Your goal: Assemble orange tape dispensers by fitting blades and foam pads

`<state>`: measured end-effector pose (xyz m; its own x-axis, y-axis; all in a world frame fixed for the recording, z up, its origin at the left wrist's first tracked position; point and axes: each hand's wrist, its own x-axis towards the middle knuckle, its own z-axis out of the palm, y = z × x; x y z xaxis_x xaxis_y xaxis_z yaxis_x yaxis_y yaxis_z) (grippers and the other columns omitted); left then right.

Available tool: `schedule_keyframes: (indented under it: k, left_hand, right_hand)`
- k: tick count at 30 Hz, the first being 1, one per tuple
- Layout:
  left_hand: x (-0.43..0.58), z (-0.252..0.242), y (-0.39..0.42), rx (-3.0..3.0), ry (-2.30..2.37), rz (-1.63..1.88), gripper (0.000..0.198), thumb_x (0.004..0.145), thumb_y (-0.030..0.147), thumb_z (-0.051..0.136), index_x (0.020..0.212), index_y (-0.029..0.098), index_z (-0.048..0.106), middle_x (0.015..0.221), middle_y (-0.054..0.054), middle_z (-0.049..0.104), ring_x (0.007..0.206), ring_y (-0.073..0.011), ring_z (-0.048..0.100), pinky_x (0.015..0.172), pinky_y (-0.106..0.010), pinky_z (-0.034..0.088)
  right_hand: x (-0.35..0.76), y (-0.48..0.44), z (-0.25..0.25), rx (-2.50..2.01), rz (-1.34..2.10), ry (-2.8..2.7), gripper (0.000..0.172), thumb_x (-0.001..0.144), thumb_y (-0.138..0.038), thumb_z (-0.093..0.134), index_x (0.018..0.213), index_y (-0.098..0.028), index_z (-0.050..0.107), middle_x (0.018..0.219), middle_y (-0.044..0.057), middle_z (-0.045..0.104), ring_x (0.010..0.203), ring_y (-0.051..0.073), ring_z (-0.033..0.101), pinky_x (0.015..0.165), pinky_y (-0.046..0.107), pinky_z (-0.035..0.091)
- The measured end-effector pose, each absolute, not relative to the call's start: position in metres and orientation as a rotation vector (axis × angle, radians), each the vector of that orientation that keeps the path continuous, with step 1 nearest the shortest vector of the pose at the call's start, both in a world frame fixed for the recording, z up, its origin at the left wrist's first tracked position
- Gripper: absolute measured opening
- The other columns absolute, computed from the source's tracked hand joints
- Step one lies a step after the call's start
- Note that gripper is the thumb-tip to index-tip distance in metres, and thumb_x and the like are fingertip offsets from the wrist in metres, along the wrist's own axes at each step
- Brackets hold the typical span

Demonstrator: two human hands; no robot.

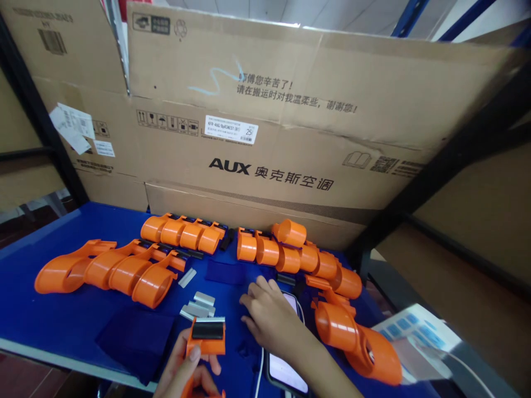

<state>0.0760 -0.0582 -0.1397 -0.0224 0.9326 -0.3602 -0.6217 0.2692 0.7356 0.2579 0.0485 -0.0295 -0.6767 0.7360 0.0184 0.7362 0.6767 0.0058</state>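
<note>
My left hand (186,362) is closed around an orange tape dispenser (207,347) at the bottom centre. A black strip (207,330) lies across its head, and a toothed metal blade (210,319) shows along the top edge. To the right, my right hand (269,309) hovers over or rests by a phone (286,373); its fingers are loosely bent and apart, with nothing visible in them. Just beyond its fingers is a black strip (286,279). Several loose silver blades (199,305) lie on the blue table (25,265), past the held dispenser.
Several orange dispensers stand in rows at the left (153,284), back left (191,235), back right (288,258) and right (338,326). A white cable (260,370) runs by the phone. A cardboard wall (269,149) closes off the back. A paper packet (415,331) lies at the right.
</note>
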Motion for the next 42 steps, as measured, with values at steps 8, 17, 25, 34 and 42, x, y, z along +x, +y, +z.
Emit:
schedule_keyframes:
  k: [8, 17, 25, 34, 42]
  left_hand:
    - [0.074, -0.134, -0.061, 0.4, 0.963, 1.32, 0.05, 0.07, 0.062, 0.08, 0.099, 0.027, 0.059, 0.071, 0.003, 0.076, 0.047, -0.0169, 0.071, 0.054, -0.029, 0.061]
    - [0.076, -0.129, -0.06, 0.425, 0.924, 1.337, 0.057, 0.059, 0.052, 0.091, 0.099, 0.023, 0.064, 0.063, 0.002, 0.076, 0.043, -0.0151, 0.069, 0.044, -0.021, 0.05]
    - [0.081, -0.115, -0.059, 0.45, 1.031, 1.325, 0.062, 0.068, 0.052, 0.086, 0.113, 0.023, 0.056, 0.055, 0.004, 0.071, 0.032, -0.0118, 0.059, 0.035, -0.018, 0.04]
    - [0.087, -0.098, -0.057, 0.517, 1.14, 1.347, 0.056, 0.071, 0.058, 0.081, 0.109, 0.023, 0.058, 0.053, 0.006, 0.065, 0.036, -0.0113, 0.058, 0.039, -0.02, 0.044]
    - [0.089, -0.088, -0.057, 0.548, 1.128, 1.361, 0.049, 0.075, 0.054, 0.08, 0.106, 0.024, 0.056, 0.054, 0.007, 0.065, 0.037, -0.0132, 0.06, 0.039, -0.021, 0.045]
  right_hand:
    - [0.271, 0.052, -0.022, -1.266, 0.064, -2.834, 0.006, 0.084, -0.019, 0.067, 0.089, -0.02, 0.07, 0.097, 0.011, 0.063, 0.099, 0.03, 0.052, 0.087, 0.045, 0.038]
    - [0.26, 0.049, -0.026, -1.167, 0.243, -2.721, 0.022, 0.081, -0.006, 0.057, 0.096, -0.021, 0.063, 0.096, 0.005, 0.064, 0.095, 0.023, 0.058, 0.083, 0.033, 0.046]
    - [0.261, 0.029, -0.037, -1.096, 0.949, -2.041, 0.019, 0.099, -0.028, 0.052, 0.109, -0.023, 0.068, 0.082, 0.001, 0.062, 0.064, 0.016, 0.061, 0.061, 0.028, 0.051]
    - [0.23, -0.026, -0.072, -0.976, 0.987, -1.458, 0.028, 0.088, -0.047, 0.071, 0.085, -0.02, 0.069, 0.084, 0.006, 0.066, 0.066, 0.017, 0.068, 0.057, 0.023, 0.058]
    - [0.228, -0.025, -0.095, -0.924, 0.731, -1.583, 0.013, 0.094, -0.034, 0.064, 0.09, -0.021, 0.067, 0.088, 0.008, 0.069, 0.073, 0.019, 0.072, 0.068, 0.026, 0.062]
